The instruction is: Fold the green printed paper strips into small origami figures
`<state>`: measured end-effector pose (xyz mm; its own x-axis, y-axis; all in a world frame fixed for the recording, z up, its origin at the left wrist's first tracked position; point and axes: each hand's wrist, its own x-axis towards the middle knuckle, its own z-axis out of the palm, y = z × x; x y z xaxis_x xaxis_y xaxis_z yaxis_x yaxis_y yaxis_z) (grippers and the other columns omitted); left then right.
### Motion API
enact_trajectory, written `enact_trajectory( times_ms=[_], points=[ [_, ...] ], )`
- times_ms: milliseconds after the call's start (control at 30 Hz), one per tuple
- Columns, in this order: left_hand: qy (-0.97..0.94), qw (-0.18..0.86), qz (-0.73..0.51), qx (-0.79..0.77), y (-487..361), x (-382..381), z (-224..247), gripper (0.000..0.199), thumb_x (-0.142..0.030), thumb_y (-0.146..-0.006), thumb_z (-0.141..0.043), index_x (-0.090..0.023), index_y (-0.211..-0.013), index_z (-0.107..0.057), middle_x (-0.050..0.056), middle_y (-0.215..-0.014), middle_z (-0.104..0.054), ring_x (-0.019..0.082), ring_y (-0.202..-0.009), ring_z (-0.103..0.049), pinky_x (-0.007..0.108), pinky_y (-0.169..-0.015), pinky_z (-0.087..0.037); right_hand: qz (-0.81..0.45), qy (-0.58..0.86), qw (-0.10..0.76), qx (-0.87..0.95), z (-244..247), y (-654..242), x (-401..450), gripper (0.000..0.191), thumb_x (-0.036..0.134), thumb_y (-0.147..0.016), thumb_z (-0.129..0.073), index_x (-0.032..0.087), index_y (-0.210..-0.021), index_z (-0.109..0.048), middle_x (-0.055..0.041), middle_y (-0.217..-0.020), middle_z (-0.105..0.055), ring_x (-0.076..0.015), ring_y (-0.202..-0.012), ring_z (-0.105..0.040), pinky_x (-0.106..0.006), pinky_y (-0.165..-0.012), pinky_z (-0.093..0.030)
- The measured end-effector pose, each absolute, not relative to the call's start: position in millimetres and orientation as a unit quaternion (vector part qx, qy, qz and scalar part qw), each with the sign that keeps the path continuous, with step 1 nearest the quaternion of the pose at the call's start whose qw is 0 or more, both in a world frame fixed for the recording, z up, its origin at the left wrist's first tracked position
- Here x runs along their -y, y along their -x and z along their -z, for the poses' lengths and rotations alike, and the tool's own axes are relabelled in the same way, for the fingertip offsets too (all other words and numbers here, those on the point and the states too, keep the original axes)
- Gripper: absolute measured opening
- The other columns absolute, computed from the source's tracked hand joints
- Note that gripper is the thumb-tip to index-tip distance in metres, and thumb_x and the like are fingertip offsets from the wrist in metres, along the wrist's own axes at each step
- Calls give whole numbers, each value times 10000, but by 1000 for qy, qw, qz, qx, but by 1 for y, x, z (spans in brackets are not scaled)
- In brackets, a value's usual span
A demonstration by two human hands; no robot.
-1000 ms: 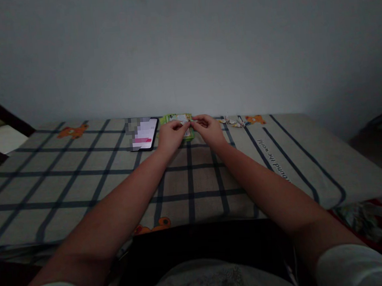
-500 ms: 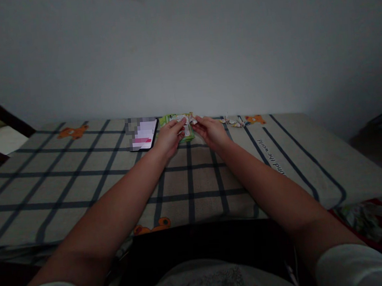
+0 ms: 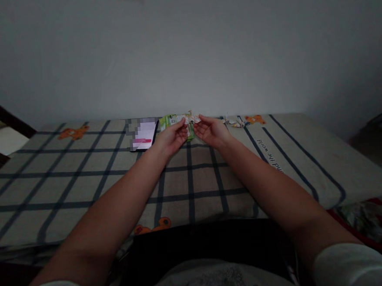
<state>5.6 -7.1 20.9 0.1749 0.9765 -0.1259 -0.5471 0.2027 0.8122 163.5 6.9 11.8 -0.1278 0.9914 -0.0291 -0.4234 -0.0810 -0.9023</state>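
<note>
Over the far part of the cloth, my left hand [image 3: 172,138] and my right hand [image 3: 214,132] pinch a small piece of white and orange printed paper [image 3: 192,119] between them, one at each end. Its folds are too small to make out. Just beneath and behind it lie green printed packets [image 3: 165,122], partly covered by my left hand. Beyond my right hand, several small crumpled or folded printed paper pieces [image 3: 237,122] rest on the cloth.
A phone [image 3: 146,135] with a lit screen lies left of my left hand. The checked cloth [image 3: 115,183] covers the table and meets a grey wall [image 3: 184,52] at the back. A red patterned item [image 3: 373,221] is low at the right.
My hands have drawn slightly apart and their fingers have loosened a little. More of the held paper shows between them now.
</note>
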Motion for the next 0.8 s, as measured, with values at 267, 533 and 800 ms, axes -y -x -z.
enact_trajectory(
  times_ms=[267, 533, 800],
  points=[
    [-309, 689, -549, -359, 1, 3, -15, 108, -141, -865, -696, -146, -760, -669, 6, -651, -656, 58, -505, -548, 174, -521, -488, -620, 369, 544, 428, -5, -165, -7, 135, 327, -870, -669, 208, -812, -643, -56, -820, -752, -183, -824, -729, -373, -894, -611],
    [-300, 663, -583, -361, 1, 2, -17, 101, -80, -840, -690, -136, -757, -678, -2, -656, -662, 26, -509, -555, 116, -530, -499, -673, 373, 529, 359, -7, -166, -6, 78, 207, -888, -648, 196, -815, -673, -33, -783, -763, -144, -765, -726, -307, -864, -612],
    [-272, 690, -572, -349, 0, 8, -31, 162, -65, -915, -594, -112, -775, -661, 3, -633, -651, 16, -482, -556, 77, -489, -479, -705, 358, 538, 292, -21, -166, 0, 125, 172, -927, -601, 177, -820, -665, -19, -703, -735, -125, -692, -700, -267, -837, -606]
  ],
)
